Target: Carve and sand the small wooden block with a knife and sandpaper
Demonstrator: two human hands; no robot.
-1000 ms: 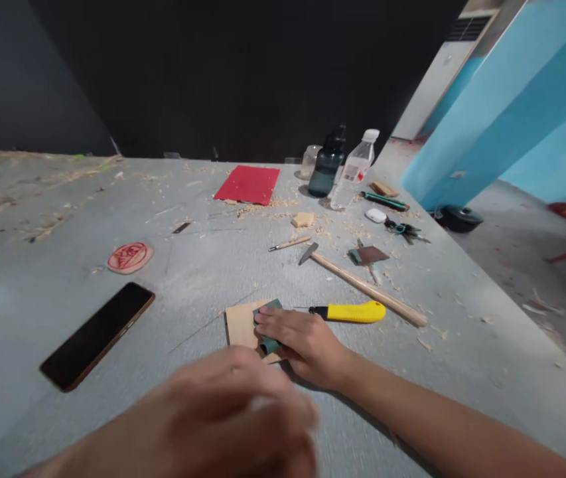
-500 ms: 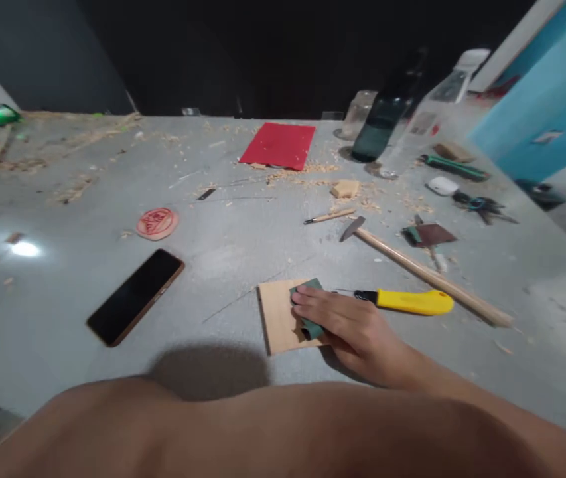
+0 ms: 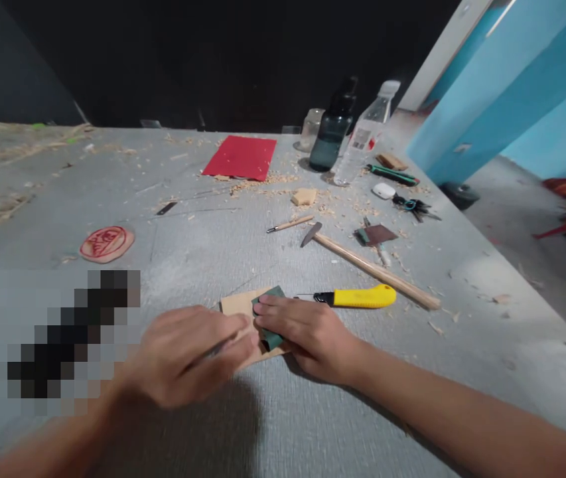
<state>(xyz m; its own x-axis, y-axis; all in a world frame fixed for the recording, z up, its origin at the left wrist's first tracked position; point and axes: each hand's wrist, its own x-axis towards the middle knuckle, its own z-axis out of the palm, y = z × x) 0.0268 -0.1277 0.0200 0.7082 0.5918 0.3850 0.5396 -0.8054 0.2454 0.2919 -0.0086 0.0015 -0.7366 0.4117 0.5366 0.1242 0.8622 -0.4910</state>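
My right hand (image 3: 312,332) presses a folded piece of green sandpaper (image 3: 273,340) onto a small square wooden board (image 3: 237,306), its fingers lying together over the paper. My left hand (image 3: 196,352) is over the board's left side, slightly blurred. Its fingers are curled and closed, the tips close to the sandpaper; what is between them, if anything, I cannot make out. Just beyond my right hand lies a yellow-handled knife (image 3: 362,297), its thin blade pointing left. A hammer (image 3: 372,267) with a wooden handle rests behind it.
A carving tool (image 3: 290,224), wood scrap (image 3: 304,196) and red sheet (image 3: 241,158) lie farther back among shavings. Dark bottle (image 3: 331,136), clear bottle (image 3: 365,136) and keys (image 3: 415,204) are at the right. A round red-marked piece (image 3: 107,244) and pixelated dark object (image 3: 64,338) are left.
My left hand has come into view and moved over the board's left side. The view has shifted right, and my right hand stays on the sandpaper.
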